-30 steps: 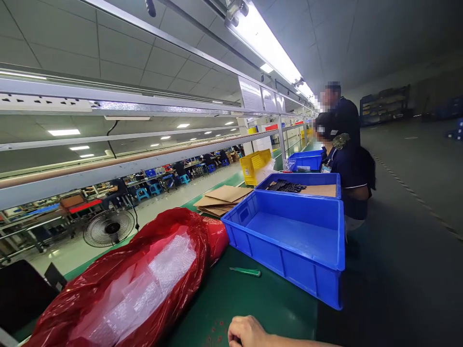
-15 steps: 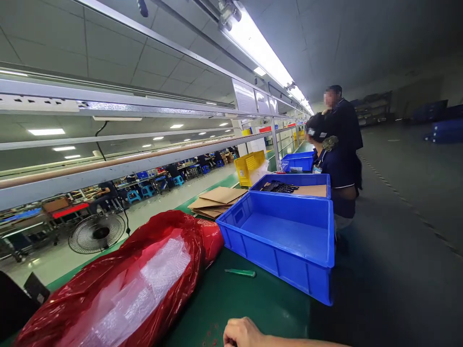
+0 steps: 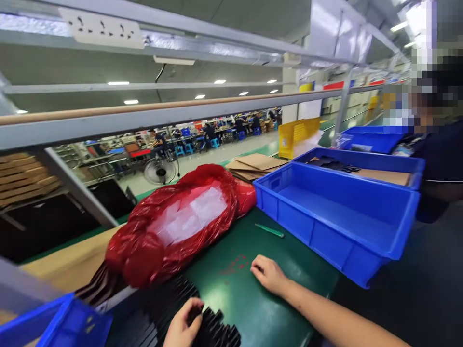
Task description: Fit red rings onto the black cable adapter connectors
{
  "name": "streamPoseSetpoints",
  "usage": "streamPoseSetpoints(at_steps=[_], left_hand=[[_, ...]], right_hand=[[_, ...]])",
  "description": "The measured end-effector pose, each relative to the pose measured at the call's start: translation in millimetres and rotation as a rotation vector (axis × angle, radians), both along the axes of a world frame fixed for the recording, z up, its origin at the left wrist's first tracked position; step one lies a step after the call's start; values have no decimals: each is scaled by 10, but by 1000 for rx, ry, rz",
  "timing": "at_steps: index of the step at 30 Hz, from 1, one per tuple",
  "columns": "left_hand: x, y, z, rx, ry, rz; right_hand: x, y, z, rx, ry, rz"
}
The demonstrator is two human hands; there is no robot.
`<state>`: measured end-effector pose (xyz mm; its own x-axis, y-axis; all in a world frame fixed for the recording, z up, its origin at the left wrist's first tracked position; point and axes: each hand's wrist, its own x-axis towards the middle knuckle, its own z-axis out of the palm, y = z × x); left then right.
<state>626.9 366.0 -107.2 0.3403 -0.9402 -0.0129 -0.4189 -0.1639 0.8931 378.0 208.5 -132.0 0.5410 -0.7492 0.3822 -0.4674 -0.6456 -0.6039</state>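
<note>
Black slender parts lie piled at the bottom of the head view. My left hand is over them, thumb and fingers curled toward each other; whether a part is between them is hidden. On the green tabletop, my right hand rests with its fingers curled in and no object showing in it. Small red bits are scattered just left of it. Beyond it lies a green utility knife. A red plastic bag lies open behind my left hand, with clear bubble wrap inside.
A large blue bin stands right of the knife, with another blue bin holding black parts and cardboard behind it. Cardboard sheets lie beside them. At lower left is a blue bin. A co-worker is at far right.
My view has swung left and down. My left hand and the black parts have come into view, and more of my right forearm shows. The bag and bins appear shifted right.
</note>
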Motion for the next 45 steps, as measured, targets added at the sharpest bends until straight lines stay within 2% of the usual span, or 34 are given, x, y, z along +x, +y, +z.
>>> streamPoseSetpoints(at_steps=[3,6,13,17,19,21,23,25,28,31,34,37,39,42,45], left_hand=[[-89,49,109,22,-25,6],[-157,74,193,60,-73,13],[-184,78,187,53,-120,17],[-151,109,221,-62,-24,163],[-96,149,307,-158,-23,262],[-27,188,421,-176,-84,316],[30,208,521,-85,-175,298],[55,201,570,47,-294,221],[30,166,534,219,-544,80],[-11,139,433,325,-724,-7],[-13,127,353,330,-766,-49],[20,119,317,309,-718,-71],[44,113,302,290,-673,-75],[75,109,273,221,-606,-78],[101,112,238,145,-431,-59]], right_hand=[[-38,-15,59,-3,-2,23],[17,9,122,-38,40,106],[574,152,170,-228,288,365],[792,189,149,-242,431,383],[809,185,118,-224,452,370],[788,174,66,-196,416,357],[757,167,1,-184,353,347],[734,166,-56,-199,277,354],[721,166,-89,-209,148,365],[714,152,-56,-163,17,323],[702,140,15,-112,-106,292],[712,155,125,5,-182,281],[761,182,223,158,-209,272],[921,241,379,406,-266,294],[1143,314,469,551,-345,348]])
